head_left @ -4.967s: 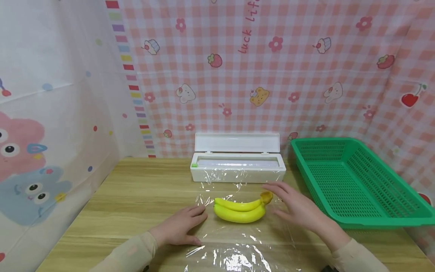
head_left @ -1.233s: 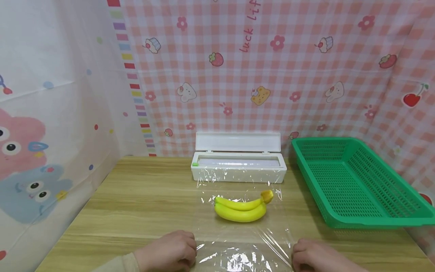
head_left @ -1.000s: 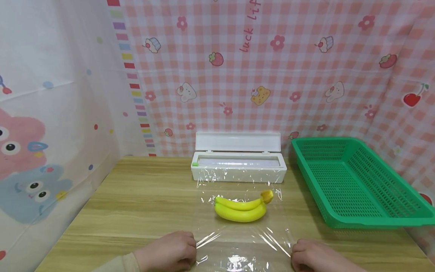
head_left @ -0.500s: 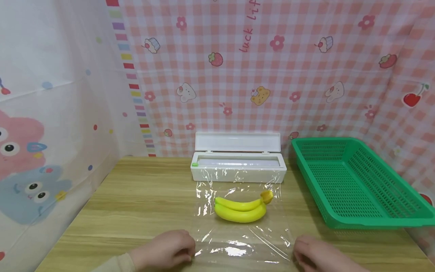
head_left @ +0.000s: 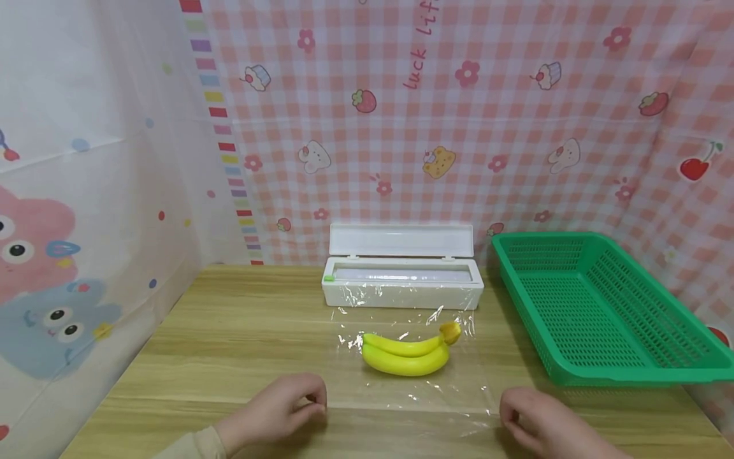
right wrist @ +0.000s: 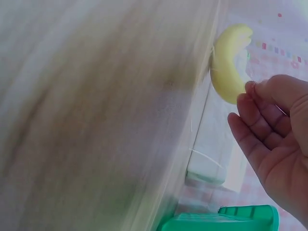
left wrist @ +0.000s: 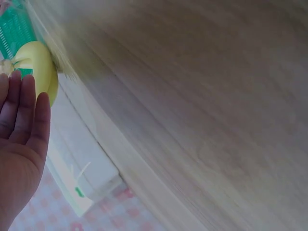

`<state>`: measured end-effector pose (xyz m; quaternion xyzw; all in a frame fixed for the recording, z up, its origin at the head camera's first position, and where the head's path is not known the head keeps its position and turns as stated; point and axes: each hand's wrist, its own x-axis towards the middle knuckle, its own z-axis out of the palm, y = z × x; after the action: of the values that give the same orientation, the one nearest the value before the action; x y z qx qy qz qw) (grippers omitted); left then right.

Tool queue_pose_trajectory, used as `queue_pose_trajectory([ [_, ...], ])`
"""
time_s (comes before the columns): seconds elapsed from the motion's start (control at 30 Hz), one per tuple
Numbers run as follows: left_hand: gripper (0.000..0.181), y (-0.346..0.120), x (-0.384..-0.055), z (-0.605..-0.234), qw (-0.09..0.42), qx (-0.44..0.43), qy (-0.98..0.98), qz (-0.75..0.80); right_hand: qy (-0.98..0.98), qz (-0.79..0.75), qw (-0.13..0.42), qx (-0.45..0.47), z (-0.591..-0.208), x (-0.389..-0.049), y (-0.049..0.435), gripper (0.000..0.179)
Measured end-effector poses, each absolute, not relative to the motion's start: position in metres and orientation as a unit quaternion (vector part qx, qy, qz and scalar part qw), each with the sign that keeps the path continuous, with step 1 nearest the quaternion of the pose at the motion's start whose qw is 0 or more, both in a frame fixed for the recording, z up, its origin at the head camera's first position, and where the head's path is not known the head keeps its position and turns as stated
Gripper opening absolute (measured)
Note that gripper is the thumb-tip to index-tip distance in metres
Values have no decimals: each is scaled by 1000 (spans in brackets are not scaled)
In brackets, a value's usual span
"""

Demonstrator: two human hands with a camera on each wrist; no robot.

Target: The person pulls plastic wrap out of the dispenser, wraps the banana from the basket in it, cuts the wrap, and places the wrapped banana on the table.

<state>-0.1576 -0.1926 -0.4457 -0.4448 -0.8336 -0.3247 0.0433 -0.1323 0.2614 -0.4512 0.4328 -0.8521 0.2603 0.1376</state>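
A bunch of yellow bananas lies on a sheet of clear plastic wrap, its stem end to the right. The wrap runs toward me from a white wrap dispenser whose lid stands up at the back. My left hand pinches the near left edge of the film between thumb and fingers. At the near right edge, my right hand pinches it likewise. The thin film is hard to see at the fingertips. In the right wrist view the thumb and index finger of the right hand meet in front of the bananas.
A green plastic basket stands on the right of the wooden table. A patterned cloth hangs behind, with more cloth at both sides. A small green piece sits at the dispenser's left end.
Both hands left the bananas' sides, came nearer to me and took hold of the film's near corners. Over the last half second they rose slightly away from me, and the film's glare shrank.
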Motion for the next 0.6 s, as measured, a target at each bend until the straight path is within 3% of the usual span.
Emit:
queue_pose_trajectory([
  [0.23, 21, -190, -158, -445, 71, -419, -819, -385, -857, 245, 175, 418, -449, -136, 265, 33],
  [0.43, 17, -188, -160, -443, 103, -394, -825, -392, -835, 259, 228, 429, -450, -138, 267, 4],
  [0.6, 16, -188, -160, -440, 107, -375, -830, -399, -838, 260, 255, 406, -449, -138, 266, 8],
])
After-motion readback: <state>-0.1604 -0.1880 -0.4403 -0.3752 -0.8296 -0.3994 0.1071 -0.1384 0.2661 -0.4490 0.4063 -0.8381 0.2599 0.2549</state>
